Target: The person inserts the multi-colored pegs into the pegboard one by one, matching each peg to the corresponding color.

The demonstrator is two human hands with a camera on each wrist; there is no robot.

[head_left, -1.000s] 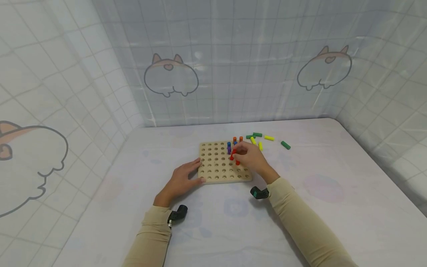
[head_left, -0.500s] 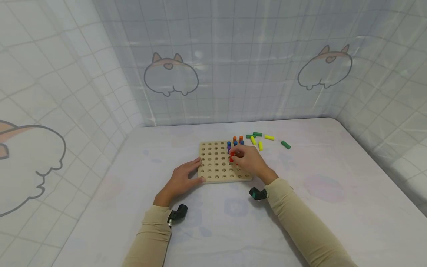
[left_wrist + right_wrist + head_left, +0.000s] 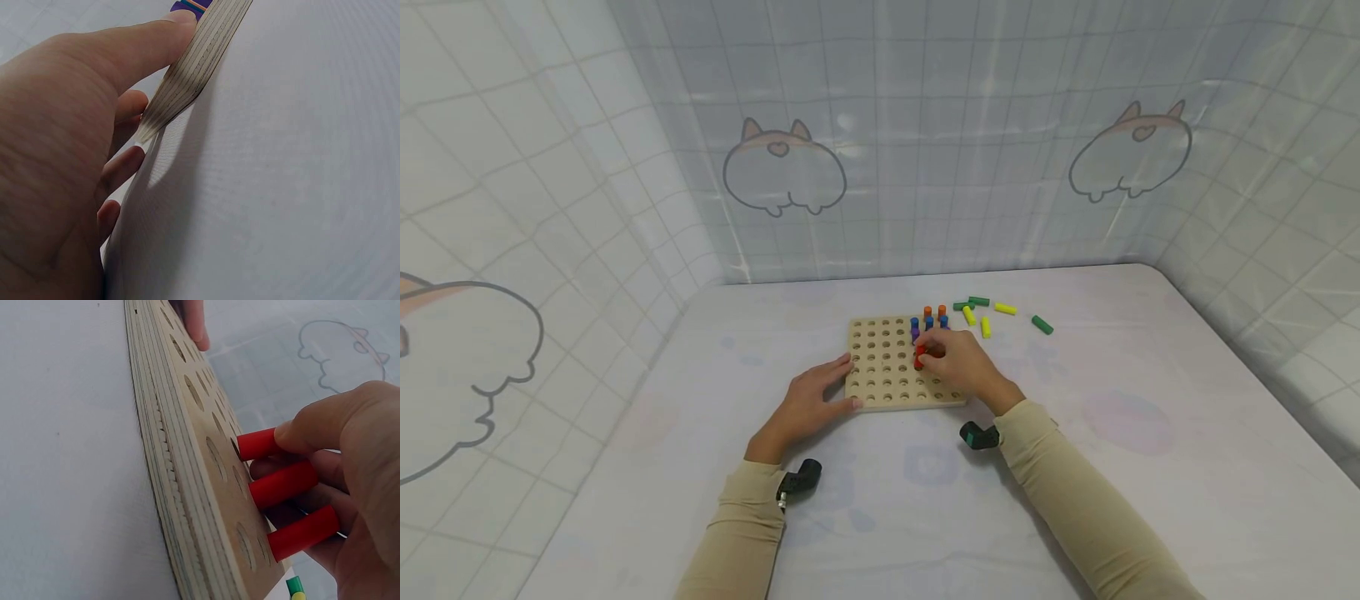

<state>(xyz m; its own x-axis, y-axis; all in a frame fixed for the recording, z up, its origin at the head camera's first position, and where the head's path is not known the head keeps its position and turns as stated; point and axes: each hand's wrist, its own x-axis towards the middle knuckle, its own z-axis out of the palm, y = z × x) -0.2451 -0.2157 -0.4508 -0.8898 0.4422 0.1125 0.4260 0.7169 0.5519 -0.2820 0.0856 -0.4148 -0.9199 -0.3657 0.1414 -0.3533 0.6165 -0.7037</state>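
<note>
Grid-patterned curtains [image 3: 895, 225] are hung behind and on both sides of a cloth-covered table [image 3: 730, 325], on which a perforated wooden board [image 3: 895, 362] is laid. Broad stretches of cloth are left to both sides of the board and in front of it; the far edge of the table is seen beyond it.

Along the board's left edge the left hand [image 3: 808, 400] is rested, fingers extended, thumb set at the near left corner, nothing gripped. Over the board's right half, a red peg [image 3: 919, 360] is pinched upright between thumb and fingers of the right hand [image 3: 958, 358]; its lower end is met at a hole, though how deeply it is seated cannot be told.

Orange pegs [image 3: 942, 311], blue pegs [image 3: 929, 322] and purple pegs [image 3: 915, 336] are stood in the board's far right part. Loose green pegs [image 3: 1042, 325] and yellow pegs [image 3: 986, 327] are scattered beyond its far right corner.

By the right wrist camera, two further red pegs [image 3: 304, 532] are shown standing in the board, masked by the hand in the head view. Layered plywood edges are revealed only by the wrist cameras.
</note>
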